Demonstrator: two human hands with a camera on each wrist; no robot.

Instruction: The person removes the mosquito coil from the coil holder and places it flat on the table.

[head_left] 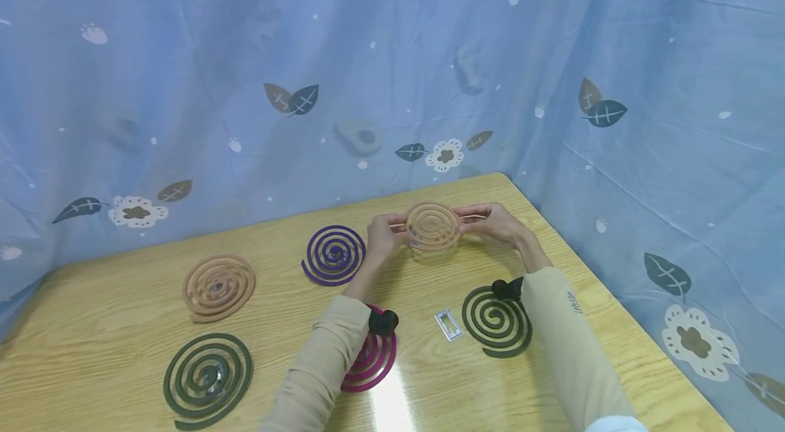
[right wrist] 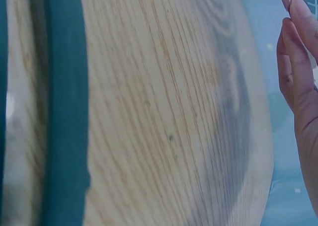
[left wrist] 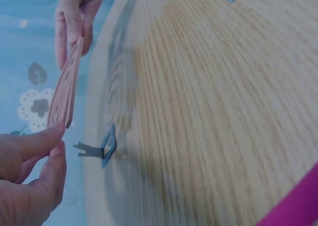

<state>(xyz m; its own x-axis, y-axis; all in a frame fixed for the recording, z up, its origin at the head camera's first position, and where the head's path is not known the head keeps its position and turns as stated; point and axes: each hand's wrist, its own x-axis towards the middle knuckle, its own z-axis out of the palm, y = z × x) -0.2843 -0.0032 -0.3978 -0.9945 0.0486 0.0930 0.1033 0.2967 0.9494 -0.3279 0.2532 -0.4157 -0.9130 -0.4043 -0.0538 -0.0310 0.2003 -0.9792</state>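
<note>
Between both hands, tilted up over the far part of the table, is a tan mosquito coil (head_left: 432, 209). My left hand (head_left: 383, 238) pinches its left edge between thumb and fingers; my right hand (head_left: 499, 222) pinches the opposite edge. Seen from the left wrist, the coil (left wrist: 65, 89) appears nearly edge-on, with the left hand (left wrist: 35, 171) at its near end and the right hand (left wrist: 78, 22) at its far end. A small metal coil stand (left wrist: 109, 145) with a raised prong is on the table below. The right wrist view catches only the coil's tip at the right fingers (right wrist: 293, 47).
A purple coil (head_left: 309, 256), another tan coil (head_left: 190, 289) and a dark green coil (head_left: 168, 384) lie on the left. A magenta coil (head_left: 390, 357) is partly under the left forearm. Near the right forearm are another green coil (head_left: 467, 315) and a flat metal stand (head_left: 448, 325).
</note>
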